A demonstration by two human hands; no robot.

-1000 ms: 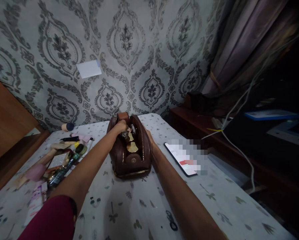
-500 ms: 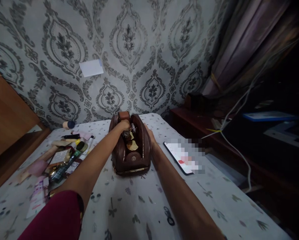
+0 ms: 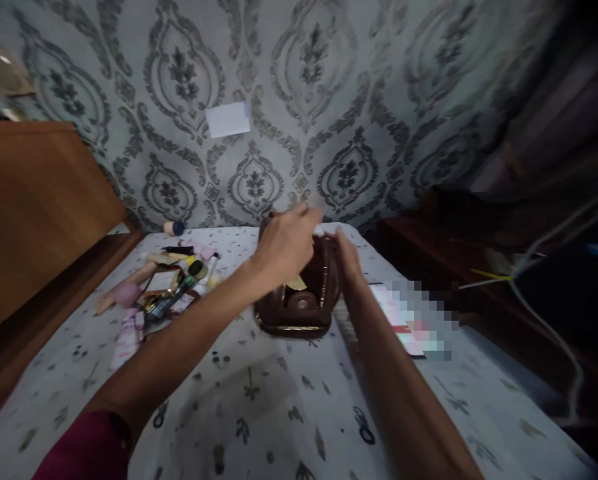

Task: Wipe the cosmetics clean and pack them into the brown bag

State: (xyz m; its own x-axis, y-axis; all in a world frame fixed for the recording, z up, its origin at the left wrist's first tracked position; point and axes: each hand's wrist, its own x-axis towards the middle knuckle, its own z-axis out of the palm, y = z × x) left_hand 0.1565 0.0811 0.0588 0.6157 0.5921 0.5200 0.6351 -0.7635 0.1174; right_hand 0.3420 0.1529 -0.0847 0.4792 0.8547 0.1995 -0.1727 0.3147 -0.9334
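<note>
A dark brown zippered bag (image 3: pixel 296 320) stands open on the patterned sheet, with a gold-coloured item (image 3: pixel 297 285) showing inside it. My left hand (image 3: pixel 286 243) is above the bag's opening, fingers curled and blurred at the tips. A small whitish bit shows under those fingers; what it is I cannot make out. My right hand (image 3: pixel 347 257) grips the bag's right side near the upper rim, its fingers partly hidden.
Several cosmetics, among them a green-capped bottle (image 3: pixel 185 285) and a pink-and-white tube (image 3: pixel 127 339), lie on the sheet at left. A phone (image 3: pixel 403 327) lies to the right. Beyond it hangs a white cable (image 3: pixel 553 327). A wooden panel (image 3: pixel 43 213) stands far left.
My left hand has come up out of the bag and is over its opening. My right hand stays at the bag's side. The view has swung left.
</note>
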